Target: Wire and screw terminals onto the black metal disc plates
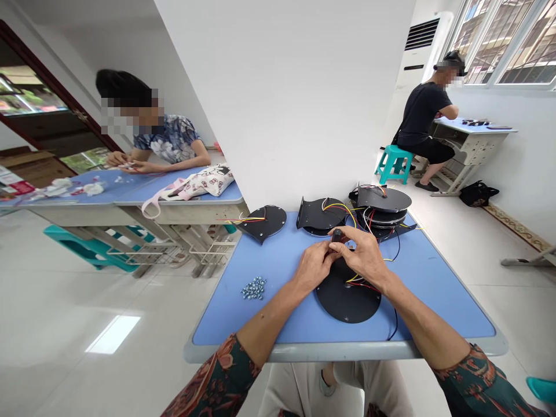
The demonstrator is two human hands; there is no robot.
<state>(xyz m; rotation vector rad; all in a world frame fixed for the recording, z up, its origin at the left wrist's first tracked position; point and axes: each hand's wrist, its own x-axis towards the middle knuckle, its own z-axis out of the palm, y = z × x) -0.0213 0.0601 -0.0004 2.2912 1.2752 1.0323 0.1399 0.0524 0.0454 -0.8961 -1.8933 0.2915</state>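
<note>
We are facing a blue table [347,351], its rounded grey near edge running across above our knees. A thin black cable [396,322] is trailing close to that edge, right of centre. Just beyond the edge, also right of centre, a round black disc [347,306] is lying flat, its far part hiding under our hands. We are judging it to be thin, stiff, fairly light and perhaps slick, so its bare rim is seeming the best place for holding; the coloured wires [357,283] at its middle are looking delicate and unfit for lifting.

Over its far part, our right hand [364,253] is pinching a black handle [336,235] between thumb and fingers. Our left hand [313,265] is curling in against it; we cannot be sure what those fingertips are gripping.

Toward the left edge, a heap of small screws [254,288] is sitting, likely to roll if brushed. We are finding the most room for moving between the heap and the disc, and toward the near left corner.

Along the far edge, a wired disc [270,222] is lying near the left corner, another disc [321,215] is standing midway, and a stack [384,198] is crowding the right corner.
</note>
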